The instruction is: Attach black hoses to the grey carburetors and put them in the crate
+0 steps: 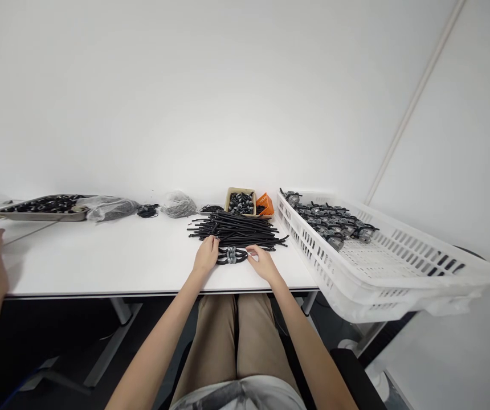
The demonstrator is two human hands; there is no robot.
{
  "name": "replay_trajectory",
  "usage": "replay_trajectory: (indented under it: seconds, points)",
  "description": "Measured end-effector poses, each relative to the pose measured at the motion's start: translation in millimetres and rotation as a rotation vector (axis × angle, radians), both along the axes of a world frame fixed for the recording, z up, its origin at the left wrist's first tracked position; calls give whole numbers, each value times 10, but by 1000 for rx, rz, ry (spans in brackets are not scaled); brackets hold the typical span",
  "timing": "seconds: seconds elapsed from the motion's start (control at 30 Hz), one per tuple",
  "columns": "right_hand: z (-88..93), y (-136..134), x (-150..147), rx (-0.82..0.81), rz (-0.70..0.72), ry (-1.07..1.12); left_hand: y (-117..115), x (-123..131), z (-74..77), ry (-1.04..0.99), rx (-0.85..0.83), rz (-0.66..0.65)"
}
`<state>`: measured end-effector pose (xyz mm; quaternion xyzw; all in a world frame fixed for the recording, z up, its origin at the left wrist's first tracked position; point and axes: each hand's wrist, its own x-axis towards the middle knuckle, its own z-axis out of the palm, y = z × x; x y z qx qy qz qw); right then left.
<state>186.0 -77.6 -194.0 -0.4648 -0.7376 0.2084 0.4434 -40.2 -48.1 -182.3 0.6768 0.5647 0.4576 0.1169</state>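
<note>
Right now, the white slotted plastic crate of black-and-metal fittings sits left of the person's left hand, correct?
Wrong side: the head view shows the white slotted plastic crate right of the person's right hand, not left; the black-and-metal fittings are in it as you said.

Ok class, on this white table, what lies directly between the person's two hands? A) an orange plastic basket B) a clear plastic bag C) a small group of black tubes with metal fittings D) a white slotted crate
C: the left hand and right hand are on either side of the small group of black tubes with metal fittings.
</note>
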Motion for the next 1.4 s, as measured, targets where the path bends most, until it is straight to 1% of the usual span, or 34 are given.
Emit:
replay_trajectory:
  seconds: [0.3, 0.6, 0.83, 1.17, 1.4]
  points:
    - [0, -5, -4, -8, -2, 1, -20, 8, 14, -11, -7, -3]
    - [3, -4, 2, 6, 9, 7, 25, -5, -27, 3, 3, -1]
    - [-47, 23, 10, 36, 7, 4, -8, 7, 1, 5, 5, 0]
    - [-5, 0, 11, 11, 18, 1, -8, 9, 5, 11, 1, 0]
    - [-35, 23, 10, 38, 23, 11, -16, 8, 16, 7, -3, -8]
